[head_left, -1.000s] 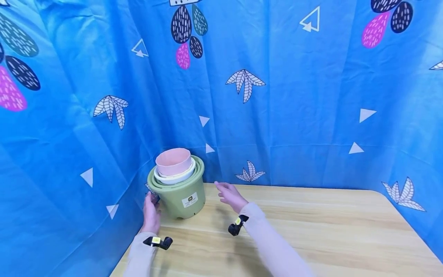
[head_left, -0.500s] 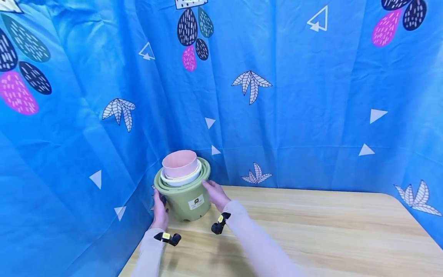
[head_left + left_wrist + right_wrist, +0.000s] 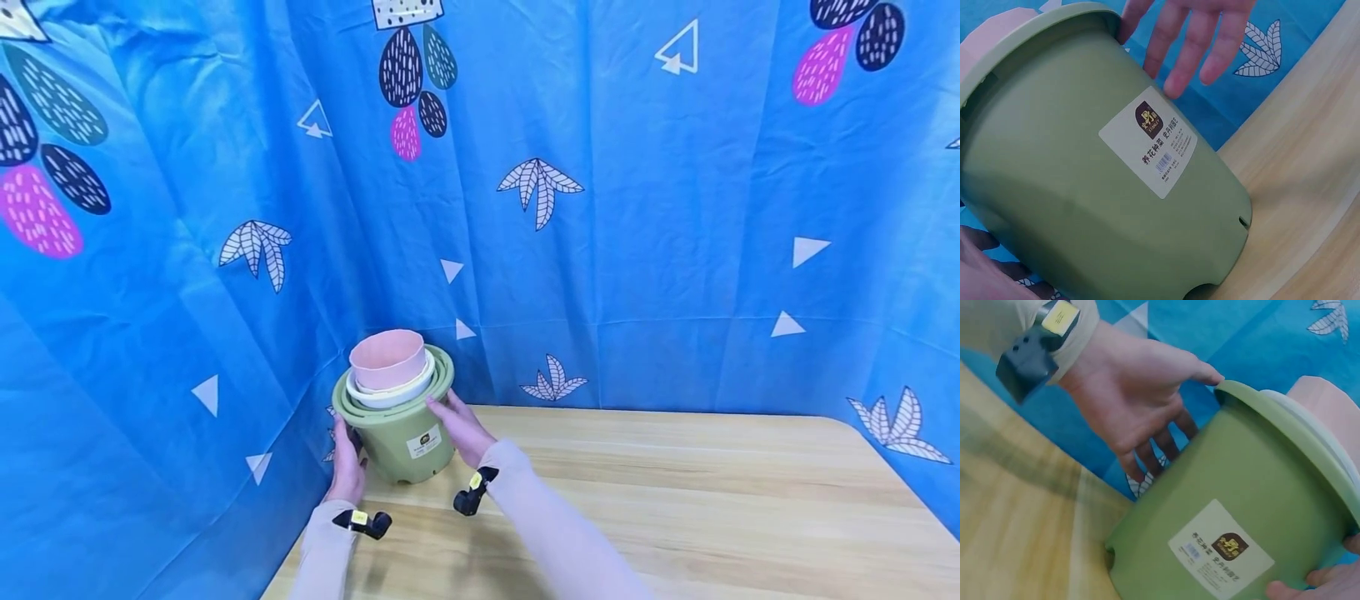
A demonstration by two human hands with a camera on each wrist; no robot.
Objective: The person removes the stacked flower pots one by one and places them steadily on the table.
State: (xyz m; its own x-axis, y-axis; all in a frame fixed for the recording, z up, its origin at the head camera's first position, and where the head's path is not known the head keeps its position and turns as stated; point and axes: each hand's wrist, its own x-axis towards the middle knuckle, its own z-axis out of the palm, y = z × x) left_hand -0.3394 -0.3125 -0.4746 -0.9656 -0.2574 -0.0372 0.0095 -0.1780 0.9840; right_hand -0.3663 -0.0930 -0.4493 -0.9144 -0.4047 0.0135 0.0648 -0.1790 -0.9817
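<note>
A green plastic flower pot (image 3: 401, 446) with a white label (image 3: 1154, 144) stands upright at the table's left back corner. Nested in it are more green rims, a white pot (image 3: 397, 392) and a pink pot (image 3: 386, 358) on top. My left hand (image 3: 347, 467) is at the pot's left side, its thumb touching the rim and its fingers extending partly behind the wall, as the right wrist view shows. On the right side, my right hand (image 3: 465, 429) has its thumb near the rim; its other fingers are loosely straight in the left wrist view.
A wooden table (image 3: 675, 492) spreads to the right and front. Blue patterned cloth (image 3: 660, 208) hangs behind the table and along its left side, close to the pot and my left hand. A small camera (image 3: 468, 492) is strapped to my right wrist.
My right hand has moved left from beside the pot to its right side. My left hand stays at the left side. The pot keeps its place on the table while the head view shifts slightly.
</note>
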